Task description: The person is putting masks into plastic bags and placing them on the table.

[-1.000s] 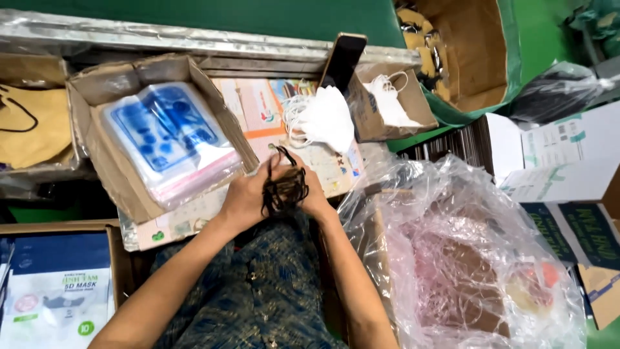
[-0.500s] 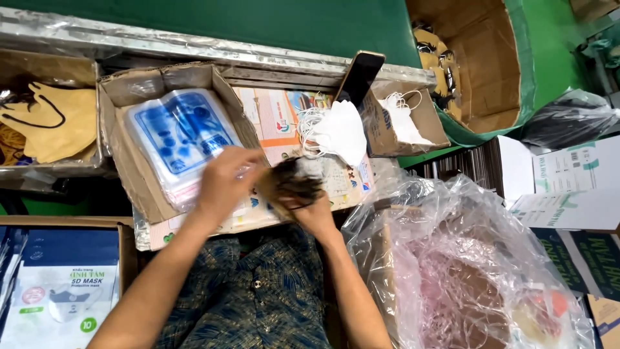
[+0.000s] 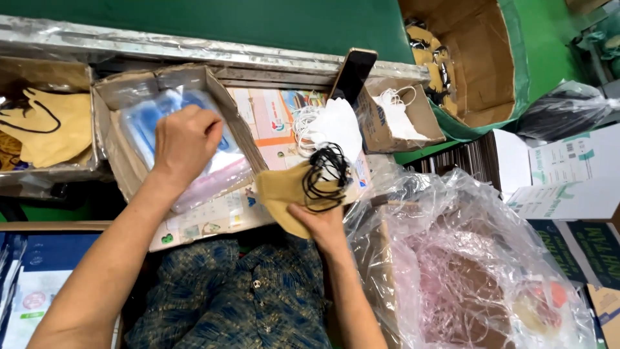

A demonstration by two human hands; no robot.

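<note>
Head view: right hand pinches a bundle of tan masks with black ear loops, held above the printed sheet. Left hand, fingers curled downward, reaches into the cardboard box onto the blue-printed plastic bags. By the look of it, the bundle is gathered but not yet bagged; more tan masks wait at far left.

My left hand is down in the cardboard box, palm on the blue-printed plastic packets. My right hand grips a stack of tan masks from below, black ear loops bunched on top. White masks lie just behind. A phone leans at the worktop's far edge.
</note>
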